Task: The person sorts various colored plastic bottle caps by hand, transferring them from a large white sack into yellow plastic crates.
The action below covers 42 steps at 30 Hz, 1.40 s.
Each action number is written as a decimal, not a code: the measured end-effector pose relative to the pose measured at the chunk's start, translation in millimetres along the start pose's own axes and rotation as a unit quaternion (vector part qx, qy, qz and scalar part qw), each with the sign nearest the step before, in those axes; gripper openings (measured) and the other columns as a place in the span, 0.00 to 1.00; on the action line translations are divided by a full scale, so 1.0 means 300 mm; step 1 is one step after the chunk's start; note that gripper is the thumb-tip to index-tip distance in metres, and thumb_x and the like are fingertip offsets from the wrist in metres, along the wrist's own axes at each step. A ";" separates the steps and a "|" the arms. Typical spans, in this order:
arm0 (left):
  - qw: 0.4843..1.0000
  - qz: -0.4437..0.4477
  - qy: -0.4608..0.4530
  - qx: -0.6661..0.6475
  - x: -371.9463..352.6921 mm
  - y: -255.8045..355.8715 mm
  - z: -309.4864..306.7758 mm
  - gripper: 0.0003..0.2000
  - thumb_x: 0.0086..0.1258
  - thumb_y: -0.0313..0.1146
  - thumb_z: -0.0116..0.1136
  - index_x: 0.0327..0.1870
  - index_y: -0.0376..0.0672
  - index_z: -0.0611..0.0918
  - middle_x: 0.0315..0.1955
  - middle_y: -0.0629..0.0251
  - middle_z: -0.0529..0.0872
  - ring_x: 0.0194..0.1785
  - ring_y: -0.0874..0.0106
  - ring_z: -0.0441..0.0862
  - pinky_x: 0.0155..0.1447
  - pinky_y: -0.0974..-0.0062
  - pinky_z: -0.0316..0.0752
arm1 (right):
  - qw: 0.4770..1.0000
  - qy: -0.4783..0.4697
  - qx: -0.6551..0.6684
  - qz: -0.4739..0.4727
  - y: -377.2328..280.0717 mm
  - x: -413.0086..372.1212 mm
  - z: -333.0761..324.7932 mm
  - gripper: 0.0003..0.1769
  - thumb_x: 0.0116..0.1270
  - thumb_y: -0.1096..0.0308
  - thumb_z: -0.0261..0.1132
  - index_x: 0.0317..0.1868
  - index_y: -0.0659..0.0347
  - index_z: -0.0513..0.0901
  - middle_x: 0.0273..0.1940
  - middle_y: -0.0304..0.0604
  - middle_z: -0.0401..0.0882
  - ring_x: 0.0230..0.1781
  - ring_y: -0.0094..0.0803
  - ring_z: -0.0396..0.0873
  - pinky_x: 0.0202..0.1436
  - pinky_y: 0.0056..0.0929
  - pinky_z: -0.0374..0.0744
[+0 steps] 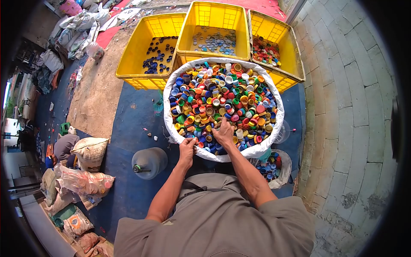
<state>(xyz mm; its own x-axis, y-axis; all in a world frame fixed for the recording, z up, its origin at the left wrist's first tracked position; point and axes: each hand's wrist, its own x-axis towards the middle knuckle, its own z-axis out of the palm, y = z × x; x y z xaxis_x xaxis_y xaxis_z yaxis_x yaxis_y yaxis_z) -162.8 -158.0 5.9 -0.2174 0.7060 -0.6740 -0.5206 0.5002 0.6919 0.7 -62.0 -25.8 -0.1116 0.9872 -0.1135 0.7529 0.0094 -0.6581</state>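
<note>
A large round sack (278, 124) with a rolled white rim stands in front of me, filled with mixed-colour plastic bottle caps (214, 100). My left hand (188, 150) is at the sack's near-left rim, its fingers pinched together; what lies between them is too small to make out. Over the near part of the heap is my right hand (224, 132), fingers stretched forward and thumb apart, touching the caps. Beyond the sack are three yellow crates: the left crate (128, 58) holds dark blue caps, the middle crate (214, 10) pale blue ones, the right crate (291, 60) red, orange and green ones.
A large clear water jug (150, 162) lies on the blue mat (128, 124) to my left. A smaller bag (284, 169) of blue caps sits at right, by the grey block wall (342, 115). Stuffed sacks (90, 152) and a crouching person (66, 147) are farther left.
</note>
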 end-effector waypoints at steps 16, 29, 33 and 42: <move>0.859 0.285 0.055 0.422 0.017 0.006 0.043 0.17 0.55 0.31 0.67 0.46 0.39 0.77 0.35 0.62 0.87 0.31 0.58 0.79 0.43 0.62 0.75 | 0.894 0.032 0.436 0.097 0.018 -0.042 -0.162 0.32 0.55 0.74 0.72 0.59 0.70 0.68 0.37 0.46 0.83 0.43 0.33 0.82 0.53 0.28 0.76; 0.682 0.369 0.012 0.631 0.054 -0.021 0.058 0.21 0.51 0.33 0.72 0.46 0.41 0.79 0.32 0.65 0.87 0.39 0.61 0.78 0.45 0.64 0.71 | 0.557 -0.059 0.795 0.232 0.098 -0.291 -0.254 0.23 0.55 0.69 0.54 0.53 0.62 0.73 0.43 0.46 0.76 0.38 0.36 0.77 0.45 0.34 0.78; 0.679 0.364 0.015 0.637 0.066 -0.018 0.065 0.18 0.51 0.33 0.71 0.43 0.42 0.81 0.31 0.65 0.87 0.38 0.61 0.78 0.45 0.64 0.71 | 0.576 -0.073 0.776 0.245 0.080 -0.302 -0.208 0.15 0.58 0.68 0.56 0.46 0.62 0.76 0.41 0.45 0.76 0.40 0.35 0.76 0.44 0.33 0.77; 0.856 0.298 -0.004 0.422 0.029 0.053 0.061 0.10 0.58 0.30 0.67 0.40 0.39 0.83 0.33 0.61 0.87 0.42 0.70 0.82 0.45 0.72 0.75 | 0.971 -0.051 0.234 0.002 0.035 -0.207 -0.114 0.16 0.50 0.75 0.70 0.41 0.65 0.79 0.33 0.42 0.79 0.29 0.33 0.77 0.34 0.27 0.75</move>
<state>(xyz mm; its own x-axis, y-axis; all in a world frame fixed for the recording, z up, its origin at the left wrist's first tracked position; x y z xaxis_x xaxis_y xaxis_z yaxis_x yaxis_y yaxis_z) -157.8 -134.9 15.6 -0.2284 0.9638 -0.1374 0.4639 0.2318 0.8550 37.7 -117.9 -0.4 -0.1899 0.9663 -0.1740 0.3792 -0.0912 -0.9208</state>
